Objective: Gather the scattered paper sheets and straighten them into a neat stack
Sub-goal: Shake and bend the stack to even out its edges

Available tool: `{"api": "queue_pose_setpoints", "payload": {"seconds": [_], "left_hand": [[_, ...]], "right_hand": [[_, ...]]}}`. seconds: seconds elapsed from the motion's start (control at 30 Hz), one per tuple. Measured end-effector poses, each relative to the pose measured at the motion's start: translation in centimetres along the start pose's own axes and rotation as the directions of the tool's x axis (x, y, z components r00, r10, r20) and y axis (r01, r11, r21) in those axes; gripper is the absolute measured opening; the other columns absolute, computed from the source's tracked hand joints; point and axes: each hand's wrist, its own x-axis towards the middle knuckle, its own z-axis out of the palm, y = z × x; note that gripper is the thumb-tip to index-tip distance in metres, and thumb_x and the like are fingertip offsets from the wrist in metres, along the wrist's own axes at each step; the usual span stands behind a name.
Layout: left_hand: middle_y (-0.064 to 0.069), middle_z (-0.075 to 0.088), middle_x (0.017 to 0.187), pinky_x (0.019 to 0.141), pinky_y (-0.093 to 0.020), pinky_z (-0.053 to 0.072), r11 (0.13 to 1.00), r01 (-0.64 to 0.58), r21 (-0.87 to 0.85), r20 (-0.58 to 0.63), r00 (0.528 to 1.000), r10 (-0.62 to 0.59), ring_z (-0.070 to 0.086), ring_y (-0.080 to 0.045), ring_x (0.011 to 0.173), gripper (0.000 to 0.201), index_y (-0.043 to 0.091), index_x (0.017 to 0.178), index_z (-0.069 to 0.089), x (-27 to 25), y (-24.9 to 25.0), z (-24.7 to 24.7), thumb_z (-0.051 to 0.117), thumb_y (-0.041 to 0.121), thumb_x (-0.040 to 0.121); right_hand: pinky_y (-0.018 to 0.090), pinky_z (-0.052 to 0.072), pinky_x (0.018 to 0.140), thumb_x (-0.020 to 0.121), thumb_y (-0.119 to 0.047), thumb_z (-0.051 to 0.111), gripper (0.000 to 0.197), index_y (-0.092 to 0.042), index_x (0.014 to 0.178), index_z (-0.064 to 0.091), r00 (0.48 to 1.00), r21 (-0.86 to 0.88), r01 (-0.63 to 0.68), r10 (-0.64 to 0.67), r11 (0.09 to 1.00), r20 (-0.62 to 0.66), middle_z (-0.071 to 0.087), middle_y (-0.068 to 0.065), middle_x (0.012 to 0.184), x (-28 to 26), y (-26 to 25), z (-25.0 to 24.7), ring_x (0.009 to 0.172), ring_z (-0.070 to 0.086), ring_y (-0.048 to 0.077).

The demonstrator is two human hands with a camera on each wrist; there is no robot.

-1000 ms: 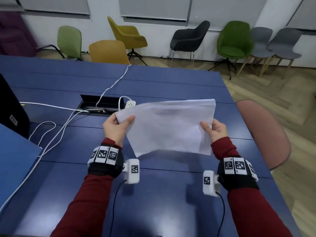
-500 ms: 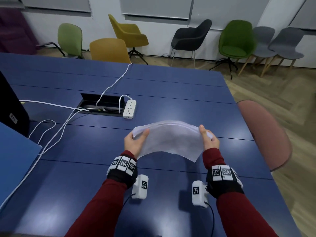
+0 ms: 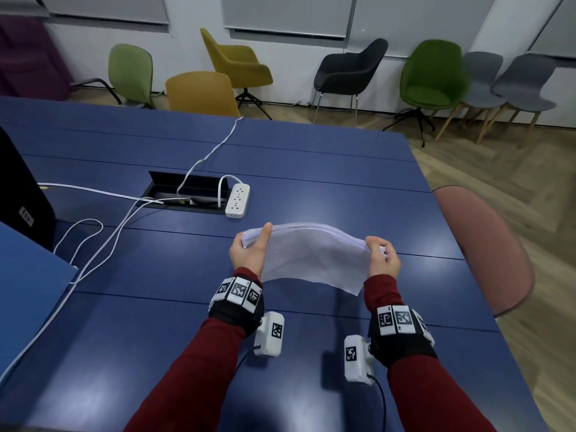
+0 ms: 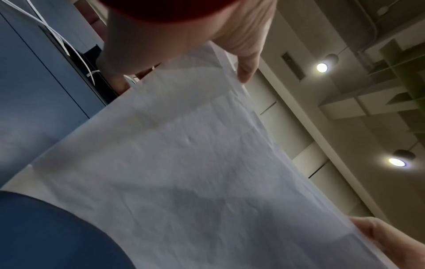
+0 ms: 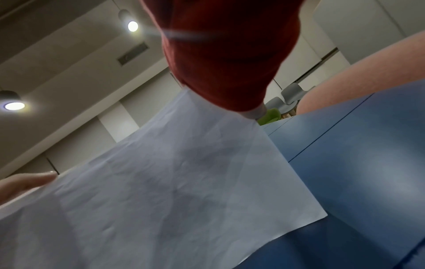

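Observation:
A stack of white paper sheets (image 3: 311,254) hangs between both hands, a little above the blue table (image 3: 156,307), arching upward in the middle. My left hand (image 3: 249,247) pinches its left end, thumb on top. My right hand (image 3: 381,257) grips the right end with curled fingers. In the left wrist view the underside of the sheets (image 4: 195,172) fills the frame, with the left hand's fingers (image 4: 246,69) at the far edge. The right wrist view shows the same sheets (image 5: 172,182) from below, under my red sleeve (image 5: 230,54).
A white power strip (image 3: 237,200) lies beyond the sheets beside an open cable slot (image 3: 187,196); white cables (image 3: 103,241) run left across the table. A pink chair back (image 3: 486,247) stands at the table's right edge. A blue panel (image 3: 28,269) sits at left.
Both hands came down and nearer to me, moving closer together. The sheets, held up flat a second ago, now sag low over the table and bow upward between the hands.

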Motion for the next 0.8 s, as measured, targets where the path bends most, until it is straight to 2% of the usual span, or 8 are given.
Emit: {"api": "queue_pose_setpoints", "payload": {"seconds": [0.1,0.2,0.33,0.43,0.53,0.63,0.7,0.8], "left_hand": [[-0.007,0.066,0.111,0.086,-0.035,0.052,0.999,0.011,0.051,-0.018,1.0,-0.01,0.064,-0.024,0.099,0.053,0.015,0.096,0.064,0.35,0.02,-0.07,0.077,0.051,0.06],[-0.005,0.066,0.111,0.093,-0.039,0.052,0.997,0.022,0.071,-0.002,1.0,-0.022,0.064,-0.024,0.1,0.056,0.018,0.096,0.063,0.51,0.03,-0.21,0.077,0.055,0.057],[-0.002,0.069,0.107,0.093,-0.039,0.053,0.993,0.092,0.069,0.049,0.994,-0.096,0.066,-0.022,0.099,0.057,0.02,0.093,0.067,0.58,-0.18,-0.34,0.078,0.059,0.053],[-0.005,0.069,0.109,0.085,-0.032,0.052,0.99,0.138,0.037,0.018,0.99,-0.139,0.066,-0.024,0.1,0.051,0.016,0.098,0.067,0.51,-0.12,-0.3,0.08,0.049,0.062],[-0.004,0.054,0.135,0.099,-0.036,0.046,0.984,0.145,0.1,-0.039,0.989,-0.142,0.057,-0.026,0.117,0.084,0.015,0.128,0.053,0.13,0.21,0.0,0.078,0.054,0.058],[-0.004,0.052,0.137,0.104,-0.038,0.044,0.98,0.134,0.146,-0.051,0.991,-0.127,0.055,-0.026,0.12,0.093,0.014,0.128,0.052,0.36,0.3,-0.02,0.077,0.062,0.051],[-0.004,0.054,0.132,0.098,-0.034,0.045,0.98,0.123,0.155,-0.041,0.992,-0.118,0.057,-0.025,0.113,0.078,0.012,0.119,0.056,0.6,0.27,-0.16,0.077,0.056,0.059],[-0.004,0.058,0.126,0.099,-0.036,0.048,0.981,0.151,0.122,-0.029,0.989,-0.148,0.06,-0.025,0.108,0.08,0.01,0.116,0.058,0.98,-0.16,-0.3,0.079,0.058,0.055]], "right_hand": [[0.004,0.041,0.058,0.08,-0.021,0.066,0.018,-0.024,0.065,0.057,0.999,-0.011,0.02,-0.02,1.0,-0.025,0.053,-0.008,0.068,0.17,0.11,-0.08,0.053,0.05,-0.006],[0.002,0.042,0.06,0.08,-0.029,0.069,0.017,-0.023,0.07,0.056,1.0,-0.048,0.016,-0.014,0.999,0.028,0.058,-0.009,0.072,-0.13,0.22,-0.09,0.064,0.051,-0.001],[0.027,0.048,0.075,0.074,-0.034,0.074,0.015,-0.024,0.08,0.064,0.992,-0.095,-0.003,0.015,0.995,0.127,0.065,-0.001,0.082,-0.39,0.72,-0.48,0.073,0.057,0.012],[0.023,0.047,0.073,0.076,-0.032,0.073,0.016,-0.022,0.086,0.065,0.988,-0.081,-0.005,0.017,0.997,0.155,0.064,-0.003,0.085,-0.41,0.36,-0.41,0.072,0.056,0.009],[0.014,0.048,0.065,0.073,-0.031,0.076,0.025,-0.018,0.093,0.066,0.991,-0.096,0.006,0.008,0.995,0.137,0.062,-0.002,0.086,-0.26,0.25,-0.32,0.072,0.055,0.01],[0.016,0.046,0.062,0.074,-0.026,0.074,0.015,-0.021,0.086,0.067,0.996,-0.128,-0.013,0.024,0.992,0.089,0.056,-0.001,0.078,-0.06,0.4,-0.21,0.066,0.047,0.012],[0.021,0.042,0.066,0.076,-0.024,0.071,0.006,-0.025,0.076,0.065,0.997,-0.1,-0.045,0.051,0.994,0.058,0.053,-0.002,0.072,0.16,0.09,-0.09,0.068,0.043,0.013],[0.016,0.039,0.062,0.079,-0.029,0.069,0.016,-0.023,0.069,0.058,0.994,-0.064,-0.1,0.103,0.993,0.044,0.053,-0.007,0.068,0.35,0.03,-0.03,0.064,0.045,0.009]]}}
